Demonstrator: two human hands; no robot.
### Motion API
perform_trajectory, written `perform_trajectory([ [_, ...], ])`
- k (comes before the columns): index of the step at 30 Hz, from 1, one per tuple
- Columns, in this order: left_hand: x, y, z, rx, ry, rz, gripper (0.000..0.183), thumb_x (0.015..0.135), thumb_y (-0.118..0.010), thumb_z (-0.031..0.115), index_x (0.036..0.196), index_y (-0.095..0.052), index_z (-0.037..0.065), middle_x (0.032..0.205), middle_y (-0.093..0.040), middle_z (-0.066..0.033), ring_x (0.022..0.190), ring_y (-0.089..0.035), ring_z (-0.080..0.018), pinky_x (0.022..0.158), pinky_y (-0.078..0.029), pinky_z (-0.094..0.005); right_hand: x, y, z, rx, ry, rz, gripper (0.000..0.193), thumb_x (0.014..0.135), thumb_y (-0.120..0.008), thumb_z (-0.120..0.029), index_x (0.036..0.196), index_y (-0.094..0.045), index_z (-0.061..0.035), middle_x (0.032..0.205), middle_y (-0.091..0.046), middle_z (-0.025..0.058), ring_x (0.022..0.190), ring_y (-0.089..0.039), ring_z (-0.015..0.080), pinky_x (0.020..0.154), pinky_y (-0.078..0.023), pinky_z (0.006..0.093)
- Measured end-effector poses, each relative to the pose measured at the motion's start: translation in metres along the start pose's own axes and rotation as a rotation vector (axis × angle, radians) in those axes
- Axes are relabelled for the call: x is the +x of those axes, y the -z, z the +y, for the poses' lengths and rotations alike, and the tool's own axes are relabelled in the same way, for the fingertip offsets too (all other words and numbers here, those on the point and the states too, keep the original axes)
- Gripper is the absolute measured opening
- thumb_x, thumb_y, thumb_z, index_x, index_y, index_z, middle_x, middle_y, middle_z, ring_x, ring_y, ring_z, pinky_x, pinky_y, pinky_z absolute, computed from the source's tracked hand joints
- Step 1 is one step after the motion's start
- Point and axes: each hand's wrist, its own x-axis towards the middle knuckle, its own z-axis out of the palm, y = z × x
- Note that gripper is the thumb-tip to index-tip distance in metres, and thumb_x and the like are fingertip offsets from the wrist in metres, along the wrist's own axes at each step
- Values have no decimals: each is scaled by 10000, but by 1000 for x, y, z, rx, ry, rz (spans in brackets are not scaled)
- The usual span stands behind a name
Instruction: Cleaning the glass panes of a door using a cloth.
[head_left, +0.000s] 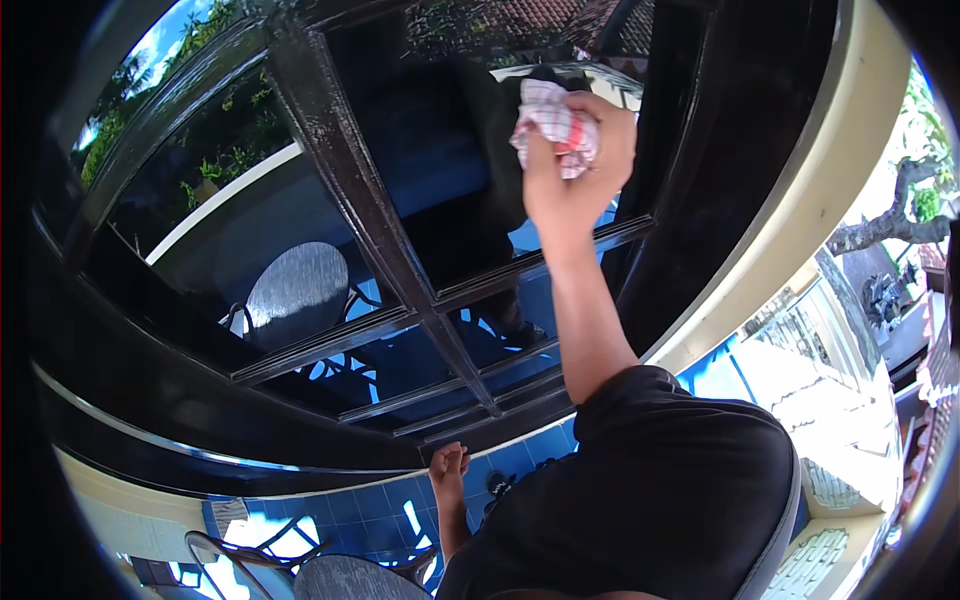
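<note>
right hand (578,150) is raised at full arm's reach, fingers curled tight around a bunched-up cloth (553,125), white with a red check, and pressing it against the upper glass pane (440,150) of a dark-framed glazed door (385,225); cloth is sitting high on the pane, just left of the door's right-hand upright and above the horizontal bar (540,265) that is crossing under the wrist; most of the cloth is sticking out to the left of the fist, the rest is hidden in the grip; right arm is running up from a black sleeve (660,450) at lower right; left hand (450,465) is hanging low by the door's bottom rail, fingers loosely folded in, holding nothing, not touching the frame as far as i can tell; glass is showing reflections: a dark figure behind the cloth, a round table top (297,290) in the lower left pane, trees and sky in the top left pane; blue tiled floor (380,505) is lying below the door; another round surface (350,578) with a curved metal chair back (250,545) beside it is sitting at the bottom edge, well apart from both hands; cream wall edge (800,250) is running along the right of the door frame
</note>
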Motion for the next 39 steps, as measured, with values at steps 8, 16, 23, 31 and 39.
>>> perform_trajectory([
  [8, 18, -16, 26, -24, -104, -5, 293, 1055, -646, 262, 1231, -672, 29, 1122, -713, -104, 933, -652, -155, 866, -490, -267, -65, 65, 43, -296, 124, -277, 418, 678, -805, -155, 1075, -679, -114, 1034, -626, 74, 821, -508, 229, 834, -343, 348],
  [16, 10, -13, 33, 43, -118, 60, 299, 1050, -645, 259, 1243, -673, 32, 1123, -714, -100, 927, -647, -154, 871, -490, -270, -14, 5, 7, -38, 72, -110, 403, 695, -794, -165, 1073, -668, -101, 1015, -632, 71, 854, -541, 258, 851, -366, 345],
  [23, 12, -16, 19, -39, -120, 89, 296, 1043, -648, 252, 1244, -677, 36, 1130, -714, -99, 940, -651, -158, 873, -497, -286, -29, 74, 65, -317, 164, -212, 369, 713, -768, -170, 1062, -671, -100, 1020, -654, 79, 847, -552, 244, 844, -387, 357],
  [31, 16, -25, 2, 3, -87, 66, 284, 1036, -649, 241, 1229, -682, 36, 1119, -719, -98, 942, -656, -161, 865, -500, -290, -11, 3, 3, -46, 157, -210, 407, 688, -811, -193, 1066, -675, -124, 992, -569, 79, 859, -521, 238, 843, -362, 360],
  [39, 21, -36, 26, -5, -91, 75, 282, 1028, -660, 243, 1215, -685, 33, 1087, -723, -94, 905, -661, -152, 829, -499, -267, 5, 68, 78, -185, 15, -115, 383, 689, -784, -190, 1047, -670, -115, 1045, -637, 77, 866, -514, 244, 850, -347, 348],
])
